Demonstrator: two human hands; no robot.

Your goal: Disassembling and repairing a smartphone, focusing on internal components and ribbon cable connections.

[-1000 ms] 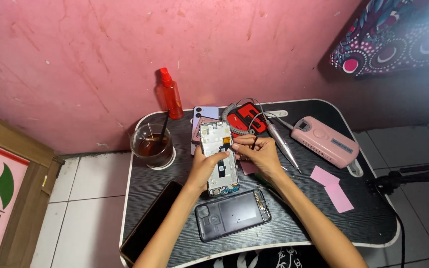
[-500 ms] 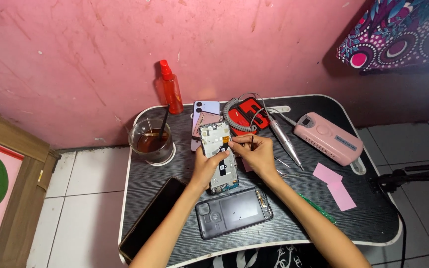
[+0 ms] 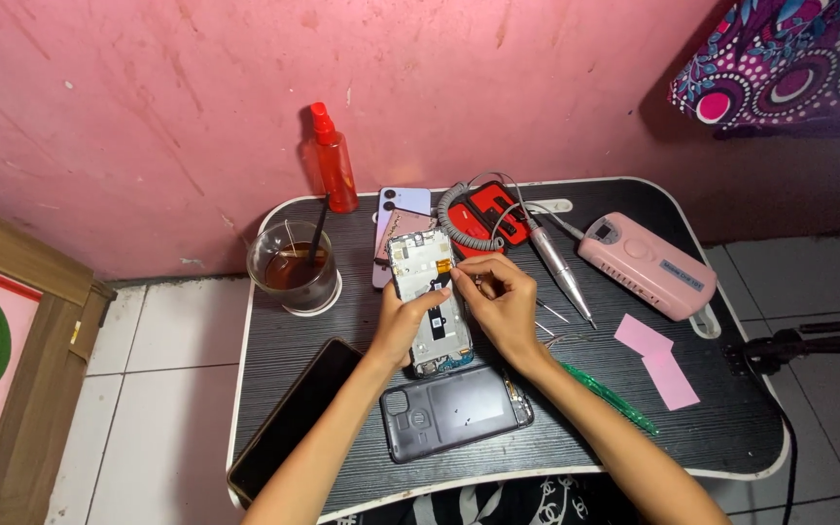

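Note:
An opened phone body (image 3: 432, 297) with bare circuit parts lies upright in the middle of a small black table (image 3: 712, 428). My left hand (image 3: 402, 323) grips its left edge. My right hand (image 3: 500, 301) rests at its right edge, fingertips pinched at the upper part near an orange flex strip; what they pinch is too small to tell. A grey back cover (image 3: 454, 411) lies just below the phone body. A black screen panel (image 3: 289, 423) lies at the lower left, hanging over the table corner.
A glass of dark drink (image 3: 294, 267) with a straw, a red spray bottle (image 3: 332, 160), a lilac phone (image 3: 397, 212), a red-and-black box with a coiled cord (image 3: 483, 219), a pink controller box (image 3: 646, 264), a pen-shaped tool (image 3: 561, 272), pink paper pieces (image 3: 658, 360), a green tool (image 3: 610, 397).
The view has shifted slightly. Both hands stay at the phone body; my right fingers have moved a little at its upper right edge.

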